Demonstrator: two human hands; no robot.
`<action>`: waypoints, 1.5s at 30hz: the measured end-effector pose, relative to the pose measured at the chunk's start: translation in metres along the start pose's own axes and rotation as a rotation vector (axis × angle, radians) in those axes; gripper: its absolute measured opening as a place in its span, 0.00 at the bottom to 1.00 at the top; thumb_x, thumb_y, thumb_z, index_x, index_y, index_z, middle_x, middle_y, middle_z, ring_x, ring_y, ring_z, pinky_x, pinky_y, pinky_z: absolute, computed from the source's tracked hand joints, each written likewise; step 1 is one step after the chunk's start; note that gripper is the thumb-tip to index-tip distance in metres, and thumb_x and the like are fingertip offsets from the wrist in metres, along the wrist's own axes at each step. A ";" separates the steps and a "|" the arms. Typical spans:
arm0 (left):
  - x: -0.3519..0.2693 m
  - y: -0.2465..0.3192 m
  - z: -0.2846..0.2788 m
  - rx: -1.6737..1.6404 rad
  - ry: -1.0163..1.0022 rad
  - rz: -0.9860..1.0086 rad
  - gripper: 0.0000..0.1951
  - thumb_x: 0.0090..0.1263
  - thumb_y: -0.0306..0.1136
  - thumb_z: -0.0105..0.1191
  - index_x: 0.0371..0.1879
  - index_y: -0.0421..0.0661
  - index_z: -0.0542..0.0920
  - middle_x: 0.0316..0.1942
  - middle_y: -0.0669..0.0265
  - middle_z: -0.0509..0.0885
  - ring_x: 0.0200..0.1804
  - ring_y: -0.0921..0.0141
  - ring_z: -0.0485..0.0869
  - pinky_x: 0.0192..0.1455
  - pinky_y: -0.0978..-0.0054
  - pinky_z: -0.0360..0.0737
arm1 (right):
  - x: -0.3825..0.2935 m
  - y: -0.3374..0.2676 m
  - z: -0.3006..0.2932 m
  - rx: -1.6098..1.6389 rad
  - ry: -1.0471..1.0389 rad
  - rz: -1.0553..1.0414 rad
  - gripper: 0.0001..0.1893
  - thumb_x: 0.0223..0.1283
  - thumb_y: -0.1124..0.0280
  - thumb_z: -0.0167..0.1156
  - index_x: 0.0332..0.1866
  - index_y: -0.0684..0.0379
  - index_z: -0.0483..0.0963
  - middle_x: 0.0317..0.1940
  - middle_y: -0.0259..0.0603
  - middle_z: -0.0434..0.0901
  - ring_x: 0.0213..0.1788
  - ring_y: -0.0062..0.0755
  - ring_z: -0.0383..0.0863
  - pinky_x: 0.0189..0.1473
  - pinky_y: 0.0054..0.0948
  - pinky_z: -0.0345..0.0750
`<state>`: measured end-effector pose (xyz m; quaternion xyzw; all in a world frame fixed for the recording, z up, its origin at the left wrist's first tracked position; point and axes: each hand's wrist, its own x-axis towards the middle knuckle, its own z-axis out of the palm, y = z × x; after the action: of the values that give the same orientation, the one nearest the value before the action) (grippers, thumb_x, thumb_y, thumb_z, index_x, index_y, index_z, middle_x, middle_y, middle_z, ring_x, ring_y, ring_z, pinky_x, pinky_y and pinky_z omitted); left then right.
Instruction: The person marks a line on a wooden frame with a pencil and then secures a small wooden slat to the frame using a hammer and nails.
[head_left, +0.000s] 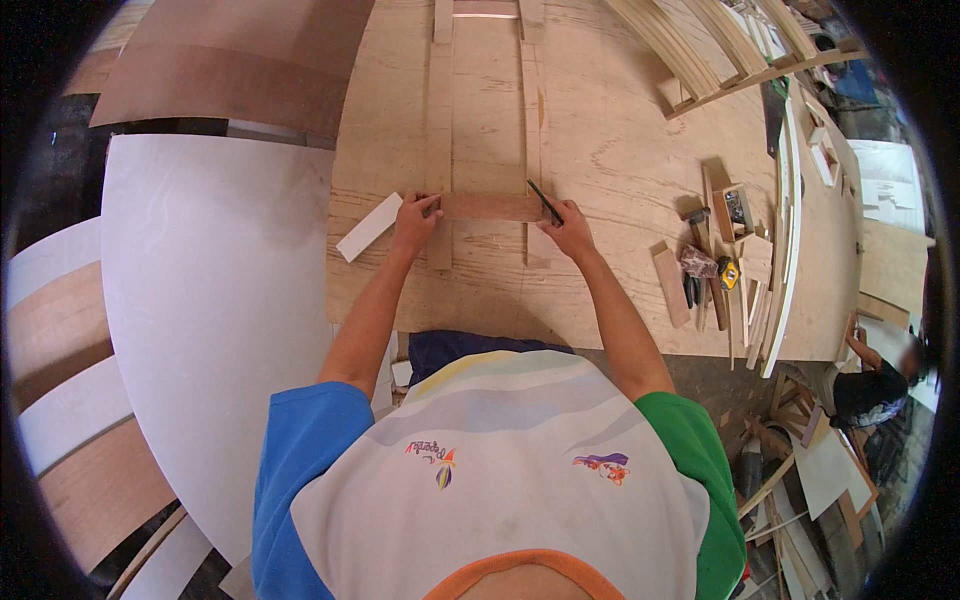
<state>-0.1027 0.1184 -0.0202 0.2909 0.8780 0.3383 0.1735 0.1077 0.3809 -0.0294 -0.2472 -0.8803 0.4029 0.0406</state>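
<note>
A short reddish-brown wooden board (489, 207) lies crosswise over two long wooden strips that run away from me on a plywood tabletop (487, 300). My left hand (417, 225) grips the board's left end, over the left strip (440, 127). At the right end, my right hand (568, 227) holds a dark pencil (545, 202) between thumb and fingers. Its fingertips also touch the board, beside the right strip (533, 127). Close to my left hand, a white-faced wooden block (369, 226) rests at a slant.
On the right lie a hammer (698, 217), a yellow tape measure (727, 274), a wooden box of small metal pieces (733, 212) and offcuts. Stacked wooden frames (697, 52) stand at the far right. A large white panel (217, 300) is to the left. Another person (870, 382) works at far right.
</note>
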 end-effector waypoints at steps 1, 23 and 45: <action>0.000 -0.002 0.000 0.007 0.006 0.012 0.20 0.58 0.30 0.66 0.51 0.47 0.84 0.48 0.59 0.80 0.49 0.61 0.80 0.53 0.67 0.78 | 0.000 -0.001 0.000 0.000 0.006 -0.006 0.31 0.52 0.65 0.70 0.65 0.47 0.72 0.39 0.40 0.72 0.36 0.32 0.76 0.43 0.30 0.77; 0.000 0.002 0.000 -0.065 0.024 -0.032 0.16 0.61 0.29 0.64 0.48 0.43 0.85 0.48 0.59 0.81 0.48 0.62 0.81 0.51 0.69 0.78 | -0.002 -0.007 -0.004 0.025 -0.020 0.030 0.31 0.54 0.61 0.70 0.66 0.47 0.72 0.43 0.44 0.75 0.41 0.39 0.78 0.47 0.34 0.77; 0.012 -0.001 0.010 -0.013 0.030 -0.061 0.19 0.55 0.27 0.65 0.49 0.46 0.84 0.43 0.58 0.81 0.43 0.61 0.83 0.48 0.67 0.80 | 0.001 0.003 0.003 -0.023 -0.023 0.036 0.31 0.53 0.62 0.69 0.66 0.46 0.72 0.42 0.46 0.73 0.42 0.40 0.77 0.48 0.34 0.76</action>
<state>-0.1072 0.1298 -0.0294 0.2576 0.8868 0.3428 0.1725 0.1071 0.3812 -0.0339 -0.2587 -0.8808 0.3960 0.0206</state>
